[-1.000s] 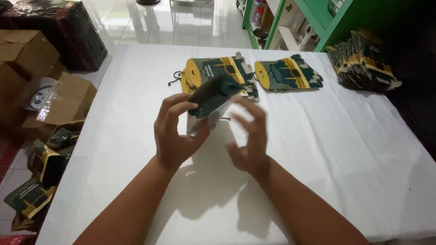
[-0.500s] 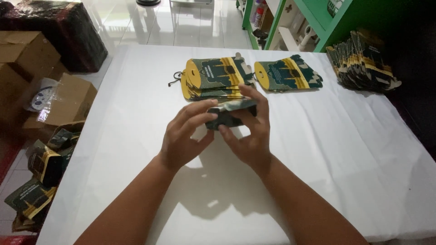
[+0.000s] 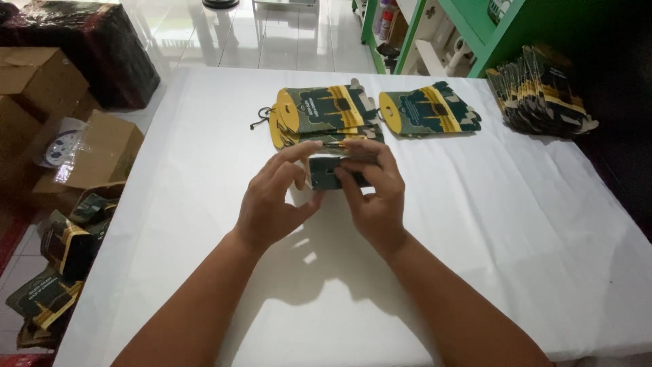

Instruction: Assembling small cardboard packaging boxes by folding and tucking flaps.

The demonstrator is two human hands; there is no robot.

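Holding dark green folded packet (image 3: pixel 331 173), both hands

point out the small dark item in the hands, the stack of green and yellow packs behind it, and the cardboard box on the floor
small dark item (image 3: pixel 328 175), head view, its exposed left face
stack of green and yellow packs (image 3: pixel 322 112), head view, top pack's middle
cardboard box (image 3: pixel 102 149), head view, its open flap

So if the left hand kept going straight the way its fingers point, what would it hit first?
Probably the stack of green and yellow card packs just beyond the small dark item that the left hand holds; depth is unclear.
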